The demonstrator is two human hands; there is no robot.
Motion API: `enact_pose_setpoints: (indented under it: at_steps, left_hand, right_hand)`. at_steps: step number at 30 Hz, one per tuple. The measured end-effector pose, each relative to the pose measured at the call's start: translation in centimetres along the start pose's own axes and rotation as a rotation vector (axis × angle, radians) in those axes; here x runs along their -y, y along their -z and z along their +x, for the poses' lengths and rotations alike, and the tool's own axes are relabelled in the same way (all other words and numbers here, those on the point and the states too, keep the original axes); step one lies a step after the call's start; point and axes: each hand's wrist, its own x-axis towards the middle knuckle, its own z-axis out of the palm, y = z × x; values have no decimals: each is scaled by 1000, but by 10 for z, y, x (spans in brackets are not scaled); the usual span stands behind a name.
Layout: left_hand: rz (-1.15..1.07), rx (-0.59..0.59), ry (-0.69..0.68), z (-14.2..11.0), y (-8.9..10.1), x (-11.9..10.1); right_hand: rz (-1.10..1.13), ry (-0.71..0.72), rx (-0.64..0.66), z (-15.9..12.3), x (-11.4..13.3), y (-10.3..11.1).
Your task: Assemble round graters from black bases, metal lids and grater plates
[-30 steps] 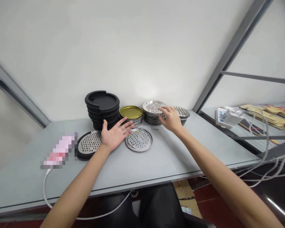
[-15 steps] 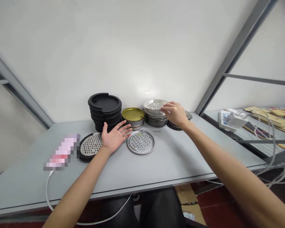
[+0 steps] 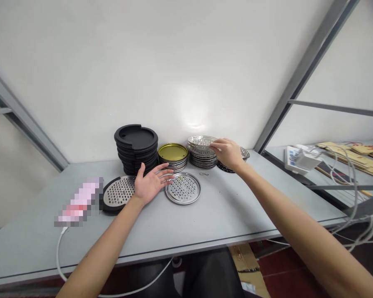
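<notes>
From the middle plate (image 3: pixel 188 201), we judge one disc (image 3: pixel 119 192) done, set in its base (image 3: pixel 112 210) at nine o'clock; the black stack (image 3: pixel 136 150) at ten waits. At one o'clock our right hand (image 3: pixel 228 153) pinches another disc (image 3: pixel 202 142); our left hand (image 3: pixel 152 184) is spread, empty.

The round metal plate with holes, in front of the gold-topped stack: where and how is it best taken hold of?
Probably pinch the plate by its outer rim, coming from the right: it lies flat, the rim surrounds the holed middle, and its right edge is uncovered, while the left hand overlaps its upper left edge in view.
</notes>
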Motion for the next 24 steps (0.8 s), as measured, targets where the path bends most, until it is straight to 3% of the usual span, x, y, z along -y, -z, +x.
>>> enact_pose_setpoints:
  at_steps: [6, 10, 13, 15, 18, 20, 24]
  left_hand:
    - [49, -90, -106, 2, 1, 4]
    - [75, -101, -97, 1, -1, 6]
    - [238, -176, -136, 3, -1, 11]
    - [445, -295, -226, 5, 1, 16]
    - [605, -437, -333, 7, 3, 21]
    - [548, -458, -355, 8, 4, 21]
    - [519, -391, -406, 5, 1, 21]
  right_hand:
    - [51, -69, -58, 0, -2, -5]
    - [117, -107, -96, 3, -1, -4]
    - [251, -98, -138, 4, 13, 3]
    - [431, -125, -174, 0, 31, 11]
    - [782, -311, -232, -11, 62, 20]
    - [1094, -486, -195, -21, 79, 19]
    - [1552, -719, 32, -41, 94, 3]
